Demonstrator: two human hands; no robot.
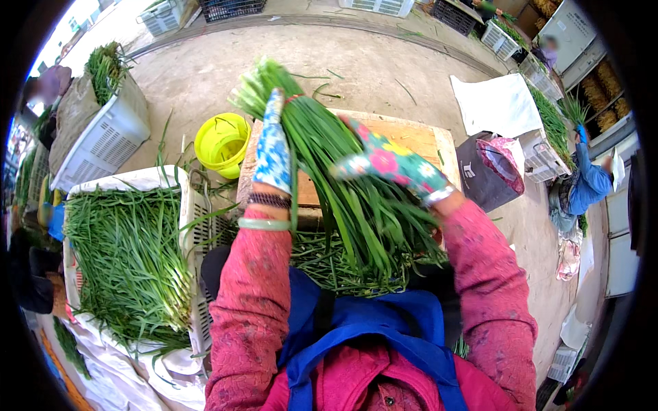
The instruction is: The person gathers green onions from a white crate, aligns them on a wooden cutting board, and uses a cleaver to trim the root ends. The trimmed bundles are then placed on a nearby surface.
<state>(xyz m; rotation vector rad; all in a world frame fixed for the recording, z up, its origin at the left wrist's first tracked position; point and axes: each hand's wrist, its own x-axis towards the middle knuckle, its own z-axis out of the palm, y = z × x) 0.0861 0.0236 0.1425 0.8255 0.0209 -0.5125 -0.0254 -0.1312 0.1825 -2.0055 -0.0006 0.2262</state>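
A thick bunch of garlic chives slants over a wooden block, its pale cut ends pointing up and left. Just below those ends a red band goes around the stalks. My left hand, in a blue-and-white patterned glove, grips the bunch beside the band. My right hand, in a green floral glove, lies against the leaves with thumb and fingers apart; its fingertips are blurred. The leaf tips hang towards my blue apron, over loose green trimmings.
At left stand a white crate heaped with loose chives and a yellow bucket. A dark bag is to the right of the block. Farther right, a person in blue works near a filled crate.
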